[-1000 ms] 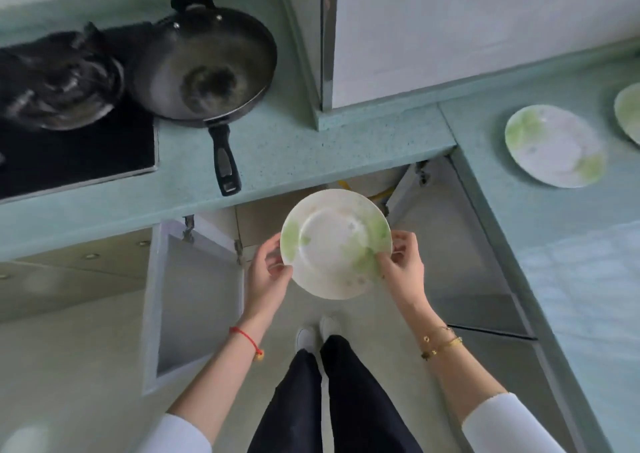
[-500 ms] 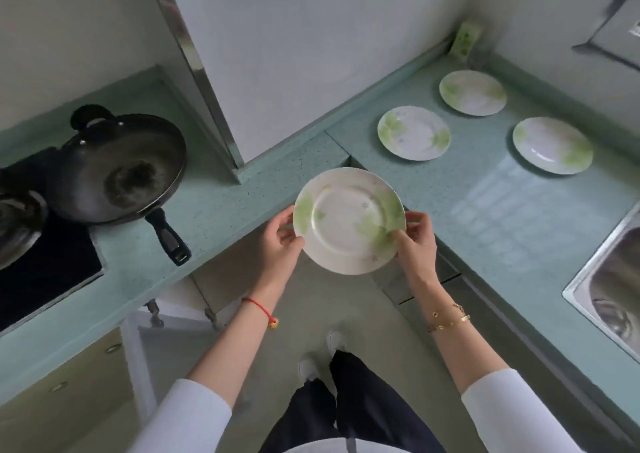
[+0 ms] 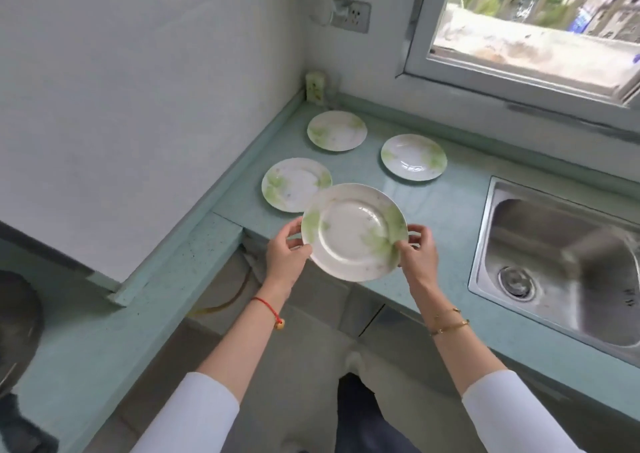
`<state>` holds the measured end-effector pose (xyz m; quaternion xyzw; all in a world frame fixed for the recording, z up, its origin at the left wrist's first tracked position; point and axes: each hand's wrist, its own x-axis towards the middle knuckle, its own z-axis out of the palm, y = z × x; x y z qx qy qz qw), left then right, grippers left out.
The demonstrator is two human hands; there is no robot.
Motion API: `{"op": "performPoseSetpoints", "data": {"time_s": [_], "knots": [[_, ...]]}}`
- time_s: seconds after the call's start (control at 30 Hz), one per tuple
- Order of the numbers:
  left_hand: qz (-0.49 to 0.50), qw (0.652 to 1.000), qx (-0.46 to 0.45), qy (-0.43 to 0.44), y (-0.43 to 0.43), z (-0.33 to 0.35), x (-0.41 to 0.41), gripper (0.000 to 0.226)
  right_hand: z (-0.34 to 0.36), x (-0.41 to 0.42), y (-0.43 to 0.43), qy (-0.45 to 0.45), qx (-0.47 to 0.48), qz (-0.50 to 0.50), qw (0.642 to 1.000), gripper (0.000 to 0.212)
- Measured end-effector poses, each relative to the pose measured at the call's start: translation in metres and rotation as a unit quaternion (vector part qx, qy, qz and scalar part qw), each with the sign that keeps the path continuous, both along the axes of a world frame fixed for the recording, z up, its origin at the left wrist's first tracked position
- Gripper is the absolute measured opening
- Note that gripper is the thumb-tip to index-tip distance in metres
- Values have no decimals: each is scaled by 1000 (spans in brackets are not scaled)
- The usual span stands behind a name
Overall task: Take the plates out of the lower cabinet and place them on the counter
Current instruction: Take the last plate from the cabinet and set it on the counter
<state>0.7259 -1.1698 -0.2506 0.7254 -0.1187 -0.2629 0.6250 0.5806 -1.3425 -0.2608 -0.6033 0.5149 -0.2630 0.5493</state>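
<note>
I hold a white plate with green leaf print [image 3: 353, 233] level above the front edge of the pale green counter [image 3: 446, 210]. My left hand [image 3: 285, 253] grips its left rim and my right hand [image 3: 417, 253] grips its right rim. Three matching plates lie flat on the counter: one just behind the held plate [image 3: 291, 184], one near the back corner [image 3: 336, 130], one to the right of that [image 3: 414, 156]. The lower cabinet is out of view.
A steel sink [image 3: 568, 262] is set into the counter at the right. A small green box [image 3: 315, 87] stands in the back corner under a wall socket [image 3: 349, 14]. A dark pan [image 3: 17, 328] shows at the left edge. A window [image 3: 533, 20] is above.
The plate has moved from in front of the open cabinet up and right to above the counter's front edge. My view has swung right, toward the sink and window.
</note>
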Motion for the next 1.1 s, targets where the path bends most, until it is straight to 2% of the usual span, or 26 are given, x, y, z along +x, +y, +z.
{"op": "performPoseSetpoints", "data": {"time_s": [0.27, 0.47, 0.73, 1.1], "knots": [[-43, 998, 37, 28, -136, -26, 31, 59, -27, 12, -112, 20, -12, -35, 999, 25], [-49, 993, 94, 47, -194, -60, 47, 63, -61, 27, -167, 72, 14, -26, 997, 25], [-62, 983, 168, 38, -222, -91, 64, 69, -97, 34, -186, 141, 31, -11, 989, 26], [-106, 973, 202, 44, -223, -107, 71, 73, -109, 32, -180, 184, 60, -10, 981, 28]]}}
